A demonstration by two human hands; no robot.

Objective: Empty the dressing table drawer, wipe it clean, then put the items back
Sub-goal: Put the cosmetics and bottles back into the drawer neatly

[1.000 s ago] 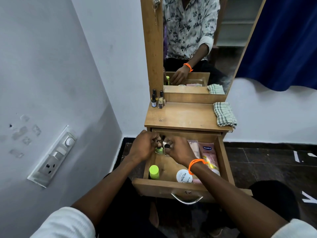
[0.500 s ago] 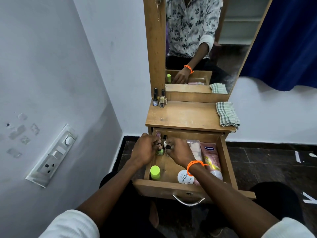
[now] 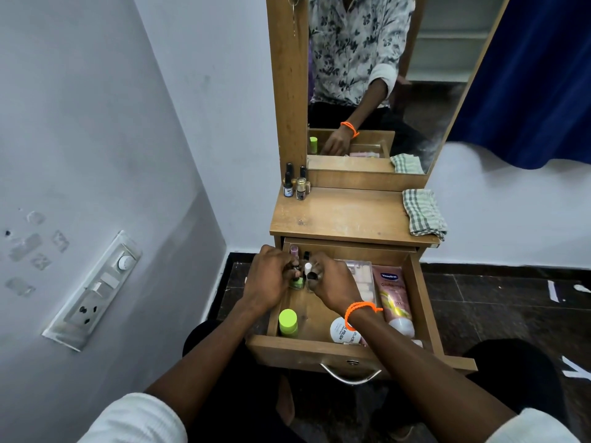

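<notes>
Meanwhile, over the past second our hands have barely shifted, our left hand [image 3: 271, 276] still grasping the green-based bottle [image 3: 296, 282] and our right hand [image 3: 332, 282] the clear bottle [image 3: 311, 276] at the drawer [image 3: 319, 350] back-left, so we judge emptying remains unfinished.

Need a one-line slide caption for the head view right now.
Both hands, left and right, gather small nail polish bottles at the back left of the open drawer; checked cloth waits on the tabletop.
</notes>
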